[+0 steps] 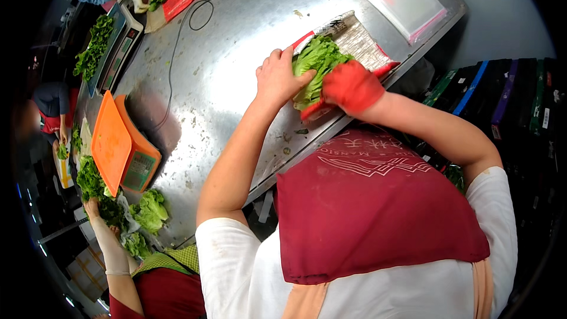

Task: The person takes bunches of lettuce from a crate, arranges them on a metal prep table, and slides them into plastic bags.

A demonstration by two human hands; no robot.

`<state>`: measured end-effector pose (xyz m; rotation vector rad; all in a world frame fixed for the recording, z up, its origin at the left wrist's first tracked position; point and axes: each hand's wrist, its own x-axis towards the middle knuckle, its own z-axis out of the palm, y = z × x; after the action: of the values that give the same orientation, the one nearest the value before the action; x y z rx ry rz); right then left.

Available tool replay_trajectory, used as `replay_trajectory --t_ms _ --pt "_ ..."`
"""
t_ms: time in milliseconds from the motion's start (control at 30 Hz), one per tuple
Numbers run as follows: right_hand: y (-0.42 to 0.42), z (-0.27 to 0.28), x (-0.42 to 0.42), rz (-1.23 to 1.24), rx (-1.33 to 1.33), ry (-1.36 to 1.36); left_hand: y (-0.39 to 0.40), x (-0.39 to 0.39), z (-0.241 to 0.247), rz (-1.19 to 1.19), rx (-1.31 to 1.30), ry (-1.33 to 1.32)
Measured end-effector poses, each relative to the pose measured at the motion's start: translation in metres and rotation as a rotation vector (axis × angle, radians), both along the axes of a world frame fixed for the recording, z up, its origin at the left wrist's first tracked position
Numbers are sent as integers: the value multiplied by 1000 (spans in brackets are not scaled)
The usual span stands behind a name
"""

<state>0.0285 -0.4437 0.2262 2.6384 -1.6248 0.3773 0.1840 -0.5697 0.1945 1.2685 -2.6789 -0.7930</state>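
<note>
A head of green leafy lettuce (316,64) lies on an opened wrapper (361,37) with a silvery lining and red edges, near the front edge of the metal table. My bare left hand (280,75) rests over the lettuce's left side, thumb pressed on the leaves, the other fingers at the wrapper's far edge. On the lettuce's right side is my right hand (352,87) in a red glove, its fingers curled at the leaves and the wrapper; what its fingertips grip is hidden.
Clear plastic bags (405,6) lie at the table's far right. An orange scale (141,159) and a second scale (119,53) with greens stand left, near a cable (172,62). Co-workers handle greens along the left side. Stacked black crates (496,97) stand right, beyond the table edge.
</note>
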Motion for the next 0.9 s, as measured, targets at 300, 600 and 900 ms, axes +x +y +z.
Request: replay_trajectory --t_ms 300,600,900 --pt "-27 -6 -8 -238 245 -218 -12 14 -1 -202 97 132" --pt "-62 4 -17 223 -61 -238 -19 24 -4 -228 515 273" --pt "-51 -15 -25 193 140 -460 2 24 0 -236 106 234"
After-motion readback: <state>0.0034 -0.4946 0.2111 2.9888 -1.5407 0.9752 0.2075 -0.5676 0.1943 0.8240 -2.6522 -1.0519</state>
